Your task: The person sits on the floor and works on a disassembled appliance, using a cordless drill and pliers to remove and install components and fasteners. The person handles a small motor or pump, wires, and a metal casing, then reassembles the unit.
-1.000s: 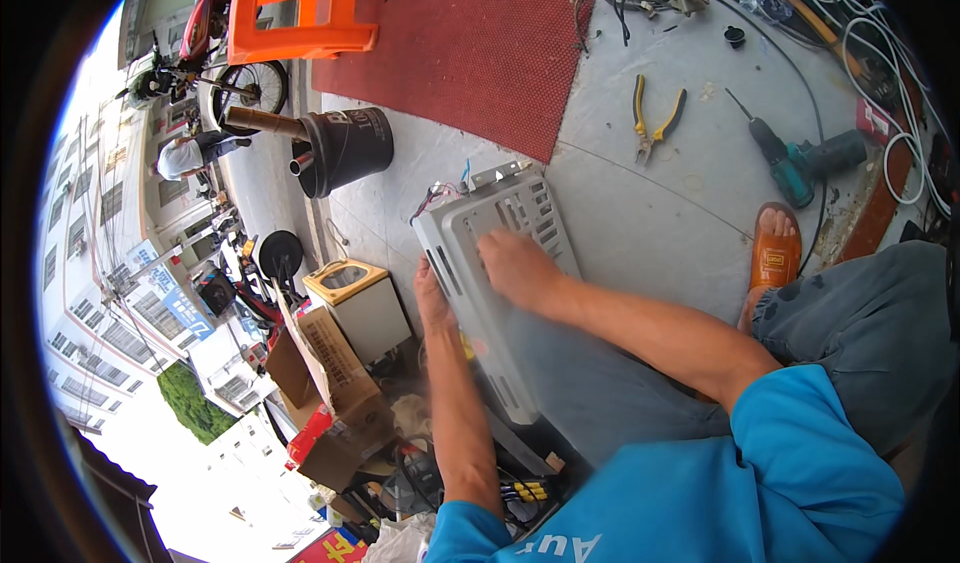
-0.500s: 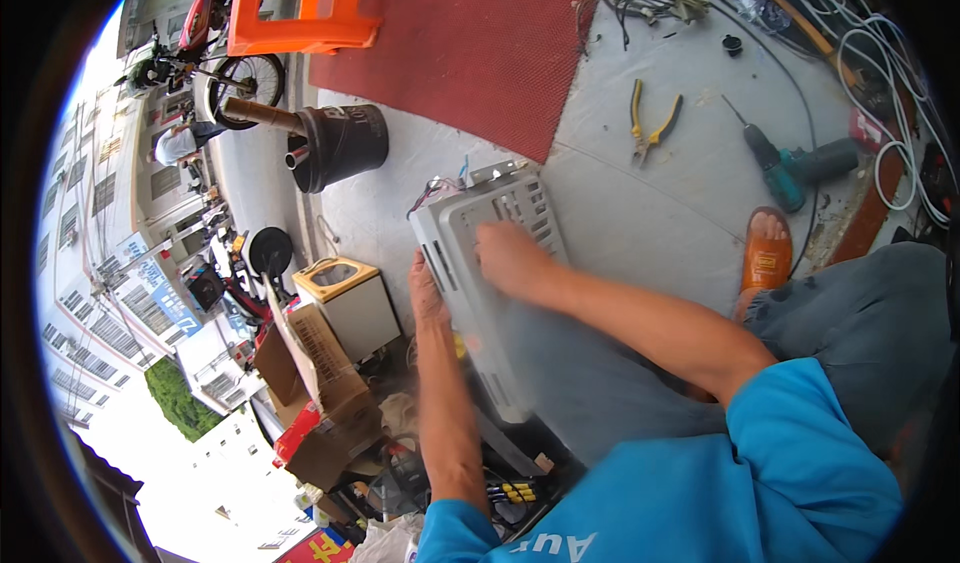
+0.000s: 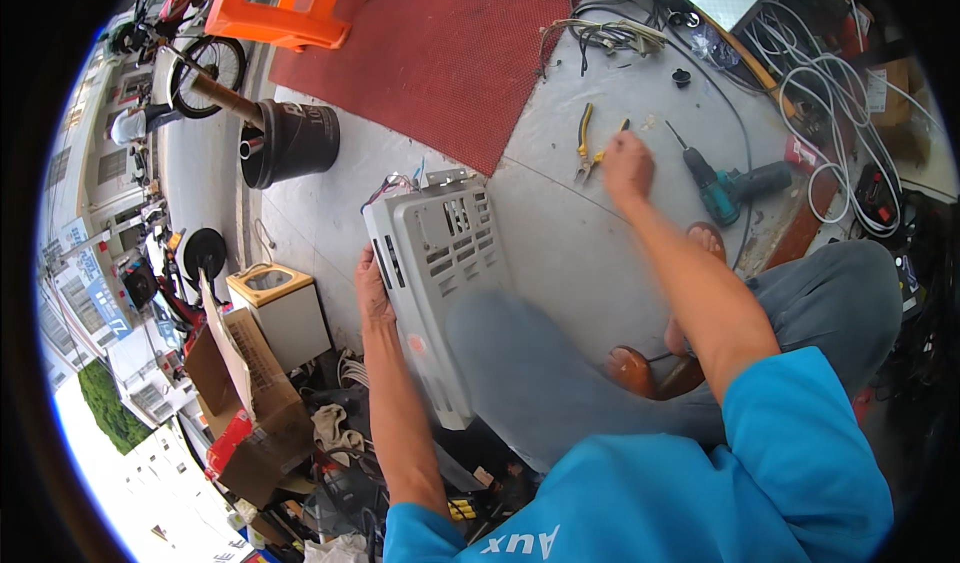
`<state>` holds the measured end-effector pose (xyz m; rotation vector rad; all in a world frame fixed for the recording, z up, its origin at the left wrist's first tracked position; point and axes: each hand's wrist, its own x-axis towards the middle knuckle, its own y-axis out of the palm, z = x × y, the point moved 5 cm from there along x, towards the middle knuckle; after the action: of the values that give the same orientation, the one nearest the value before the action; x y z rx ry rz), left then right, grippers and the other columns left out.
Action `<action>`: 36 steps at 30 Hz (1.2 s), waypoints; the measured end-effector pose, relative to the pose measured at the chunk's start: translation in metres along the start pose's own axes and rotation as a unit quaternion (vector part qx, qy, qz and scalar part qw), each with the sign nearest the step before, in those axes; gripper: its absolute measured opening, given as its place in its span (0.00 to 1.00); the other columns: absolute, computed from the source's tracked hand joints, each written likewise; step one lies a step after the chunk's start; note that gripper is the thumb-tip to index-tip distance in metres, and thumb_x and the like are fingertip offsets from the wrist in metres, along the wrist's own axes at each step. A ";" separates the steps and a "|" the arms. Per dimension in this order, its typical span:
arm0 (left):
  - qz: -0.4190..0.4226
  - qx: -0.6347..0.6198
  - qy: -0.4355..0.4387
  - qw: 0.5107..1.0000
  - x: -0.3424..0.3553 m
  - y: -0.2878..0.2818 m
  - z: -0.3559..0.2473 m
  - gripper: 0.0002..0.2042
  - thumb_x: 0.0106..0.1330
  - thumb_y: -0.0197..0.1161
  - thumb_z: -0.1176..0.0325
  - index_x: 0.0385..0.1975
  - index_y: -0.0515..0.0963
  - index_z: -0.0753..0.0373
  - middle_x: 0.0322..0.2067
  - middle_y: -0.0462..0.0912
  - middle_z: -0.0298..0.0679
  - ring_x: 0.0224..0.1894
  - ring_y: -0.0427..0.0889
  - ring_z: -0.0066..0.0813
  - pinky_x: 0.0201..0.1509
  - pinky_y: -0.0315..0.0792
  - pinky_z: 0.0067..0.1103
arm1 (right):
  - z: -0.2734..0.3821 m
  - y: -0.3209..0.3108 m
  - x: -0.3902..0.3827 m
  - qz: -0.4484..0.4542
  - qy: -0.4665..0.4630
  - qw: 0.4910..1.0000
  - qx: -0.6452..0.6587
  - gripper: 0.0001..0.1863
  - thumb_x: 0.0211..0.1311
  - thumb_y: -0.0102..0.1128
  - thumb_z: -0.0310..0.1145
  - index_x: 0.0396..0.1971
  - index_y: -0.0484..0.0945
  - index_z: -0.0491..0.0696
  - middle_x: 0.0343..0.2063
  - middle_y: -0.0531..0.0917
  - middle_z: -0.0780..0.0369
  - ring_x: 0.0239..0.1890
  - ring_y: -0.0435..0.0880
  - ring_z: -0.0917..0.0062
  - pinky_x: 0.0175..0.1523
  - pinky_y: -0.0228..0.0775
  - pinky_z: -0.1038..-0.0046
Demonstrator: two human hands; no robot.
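My left hand (image 3: 372,291) grips the left edge of a grey slotted metal housing (image 3: 430,243), which stands tilted beside my bent knee, with wires and a bracket at its top. On the right, my right hand (image 3: 627,166) has its fingers closed on one handle of the yellow-and-black pliers (image 3: 586,133) lying on the floor. A teal cordless drill (image 3: 722,191) with a bit lies just to the right of the pliers.
Behind are a red mat (image 3: 420,83), orange stool (image 3: 265,18) and dark bucket (image 3: 285,153). Left are a white box-like appliance (image 3: 285,318), cardboard box (image 3: 250,423), jumbled tools, parked motorbikes and a person (image 3: 135,125) in the street. Coiled cables (image 3: 840,143) lie at right.
My right hand has left the housing's face and moved up and right to the pliers. My left hand stays on the housing. The view has shifted, putting the scene further left.
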<state>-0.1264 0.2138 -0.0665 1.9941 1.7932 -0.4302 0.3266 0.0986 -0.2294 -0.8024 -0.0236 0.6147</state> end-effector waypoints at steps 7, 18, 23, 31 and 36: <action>0.002 -0.001 0.010 1.000 0.001 0.004 -0.001 0.11 0.77 0.66 0.72 0.55 0.79 0.67 0.40 0.91 0.40 0.36 0.92 0.27 0.41 0.90 0.24 | -0.051 -0.009 -0.011 0.167 -0.068 0.983 -0.013 0.13 0.67 0.67 0.37 0.46 0.89 0.48 0.46 0.87 0.49 0.48 0.87 0.50 0.57 0.80 0.56; -0.025 -0.006 -0.004 1.000 0.006 -0.002 0.006 0.08 0.79 0.64 0.70 0.52 0.80 0.65 0.39 0.91 0.41 0.34 0.92 0.28 0.39 0.90 0.25 | -0.036 0.012 -0.021 0.131 -0.032 0.981 -0.136 0.09 0.69 0.58 0.25 0.45 0.80 0.42 0.47 0.85 0.48 0.51 0.86 0.49 0.56 0.80 0.52; -0.010 0.005 0.011 1.000 0.003 0.004 0.002 0.08 0.78 0.65 0.70 0.51 0.80 0.65 0.38 0.91 0.39 0.32 0.91 0.25 0.36 0.88 0.22 | 0.048 0.044 -0.061 0.214 -0.036 0.952 0.215 0.08 0.71 0.61 0.24 0.45 0.83 0.38 0.30 0.87 0.54 0.34 0.90 0.65 0.39 0.84 0.62; -0.037 0.012 -0.004 0.999 0.004 -0.001 0.002 0.09 0.78 0.65 0.72 0.52 0.80 0.65 0.39 0.91 0.41 0.34 0.92 0.26 0.38 0.89 0.22 | 0.167 0.071 -0.161 0.457 0.142 0.697 0.534 0.06 0.72 0.67 0.26 0.43 0.87 0.40 0.34 0.89 0.61 0.31 0.88 0.80 0.34 0.85 0.75; -0.027 0.015 0.005 0.999 0.009 -0.006 0.005 0.09 0.77 0.66 0.72 0.52 0.80 0.65 0.39 0.91 0.41 0.34 0.92 0.27 0.37 0.89 0.23 | 0.181 0.073 -0.176 0.448 0.149 0.718 0.511 0.10 0.70 0.71 0.29 0.47 0.87 0.41 0.39 0.90 0.65 0.39 0.86 0.82 0.45 0.81 0.75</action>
<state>-0.1312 0.2195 -0.0763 1.9753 1.8616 -0.4680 0.0999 0.1659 -0.1158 0.2725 0.9934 1.2326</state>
